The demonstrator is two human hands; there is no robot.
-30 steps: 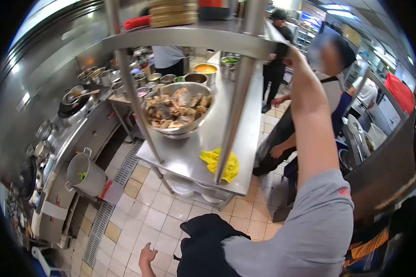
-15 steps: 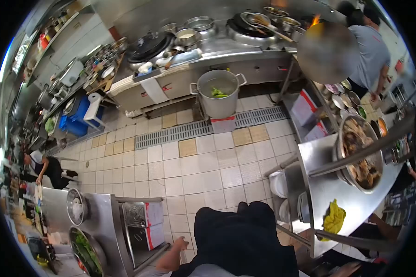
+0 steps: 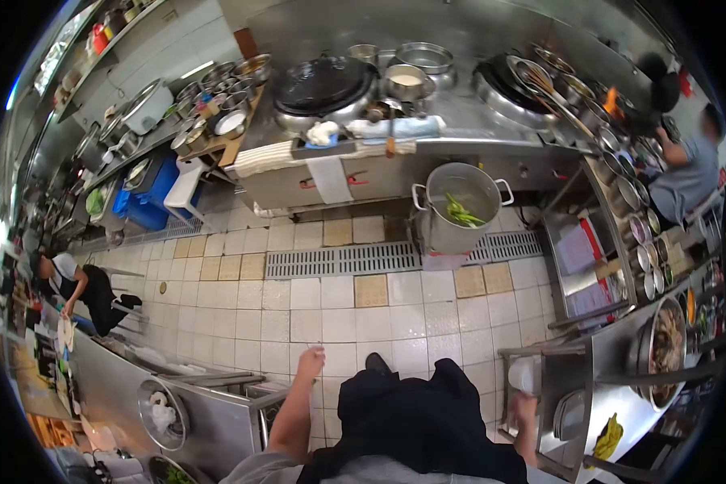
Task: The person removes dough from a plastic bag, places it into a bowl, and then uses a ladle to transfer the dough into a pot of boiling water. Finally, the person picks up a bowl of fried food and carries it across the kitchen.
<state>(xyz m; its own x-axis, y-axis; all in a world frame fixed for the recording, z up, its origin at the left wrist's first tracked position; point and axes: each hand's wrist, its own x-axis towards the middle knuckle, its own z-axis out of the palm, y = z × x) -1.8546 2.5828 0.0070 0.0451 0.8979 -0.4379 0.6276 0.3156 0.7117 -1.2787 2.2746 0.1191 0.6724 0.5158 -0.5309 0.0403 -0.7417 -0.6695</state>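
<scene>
My left hand point(image 3: 310, 364) hangs over the tiled floor, its fingers loosely bent and slightly apart, with nothing seen in it. It is nearest the left steel table point(image 3: 210, 415). My right hand point(image 3: 525, 406) is low beside the shelf under the right steel table point(image 3: 613, 355); it is small and blurred, so its fingers do not show clearly. Ahead stands a tall two-handled stockpot point(image 3: 460, 234) with green vegetables point(image 3: 462, 211) in it. On the left table sits a metal bowl point(image 3: 183, 427) with white pieces.
A wok range point(image 3: 492, 133) runs along the back, with a flame at its right end. A floor drain grate point(image 3: 339, 262) crosses the tiles. One person point(image 3: 678, 173) works at the right; another person point(image 3: 93, 290) sits at the left. A yellow cloth point(image 3: 609, 437) lies on the right table.
The view has turned right-to-left across the room, so the pot and range sit further right. My left hand has risen forward, and my right hand has come into clearer sight beside the right table.
</scene>
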